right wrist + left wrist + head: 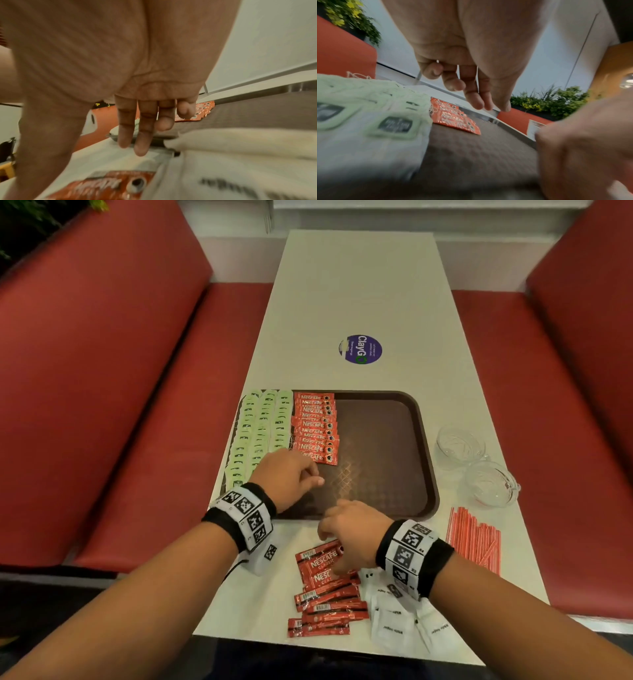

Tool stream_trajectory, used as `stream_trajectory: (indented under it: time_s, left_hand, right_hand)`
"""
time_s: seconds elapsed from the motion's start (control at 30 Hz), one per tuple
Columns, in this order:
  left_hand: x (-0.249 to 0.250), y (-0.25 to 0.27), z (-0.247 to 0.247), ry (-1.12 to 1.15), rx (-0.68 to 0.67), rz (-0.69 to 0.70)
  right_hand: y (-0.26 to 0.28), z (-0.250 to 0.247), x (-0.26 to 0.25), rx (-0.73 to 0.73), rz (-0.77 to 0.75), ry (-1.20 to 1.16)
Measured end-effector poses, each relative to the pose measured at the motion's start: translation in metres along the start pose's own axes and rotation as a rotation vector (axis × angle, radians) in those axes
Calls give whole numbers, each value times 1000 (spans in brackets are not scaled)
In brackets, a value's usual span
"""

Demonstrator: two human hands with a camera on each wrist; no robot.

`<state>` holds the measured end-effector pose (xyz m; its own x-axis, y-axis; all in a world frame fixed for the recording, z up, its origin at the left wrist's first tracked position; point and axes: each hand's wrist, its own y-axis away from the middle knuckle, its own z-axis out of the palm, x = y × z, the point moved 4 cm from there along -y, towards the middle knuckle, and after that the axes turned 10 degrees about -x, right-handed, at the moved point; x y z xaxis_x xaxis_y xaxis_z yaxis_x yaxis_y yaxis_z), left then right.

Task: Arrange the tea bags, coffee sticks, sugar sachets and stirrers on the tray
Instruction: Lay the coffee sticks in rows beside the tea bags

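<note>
A brown tray (pixel 387 440) holds rows of green tea bags (pixel 260 429) on its left and a column of red coffee sticks (pixel 317 428) beside them. My left hand (pixel 313 475) hovers over the tray's near left part with loosely curled fingers (pixel 471 97) that hold nothing. My right hand (pixel 329 539) is at the tray's near edge, above a loose pile of coffee sticks (pixel 325 587) on the table; its fingers (pixel 126 132) hang relaxed and empty. White sugar sachets (pixel 400 618) lie right of that pile. Red-striped stirrers (pixel 476 535) lie further right.
Two clear glass cups (pixel 459 446) (pixel 493 484) stand right of the tray. A round purple sticker (pixel 361 349) marks the white table (pixel 359 285) beyond it. Red padded benches (pixel 120 371) flank the table on both sides. The tray's right half is bare.
</note>
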<state>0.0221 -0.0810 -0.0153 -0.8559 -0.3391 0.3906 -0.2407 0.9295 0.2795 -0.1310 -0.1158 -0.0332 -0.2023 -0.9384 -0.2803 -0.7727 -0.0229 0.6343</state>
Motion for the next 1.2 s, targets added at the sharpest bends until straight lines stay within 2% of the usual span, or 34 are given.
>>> stream_trajectory:
  time_s: [0.17, 0.3, 0.63, 0.97, 1.2]
  left_hand:
    - [4, 44, 38, -60, -210, 74]
    - [5, 67, 62, -76, -281, 71]
    - [5, 73, 80, -58, -266, 21]
    - [-7, 68, 72, -85, -278, -42]
    - [-18, 67, 55, -59, -191, -90]
  right_hand:
    - [9, 8, -7, 33, 34, 97]
    - [18, 16, -15, 90, 42, 138]
    - [24, 41, -37, 0, 57, 267]
    - [15, 38, -38, 81, 65, 232]
    - [3, 24, -35, 111, 82, 216]
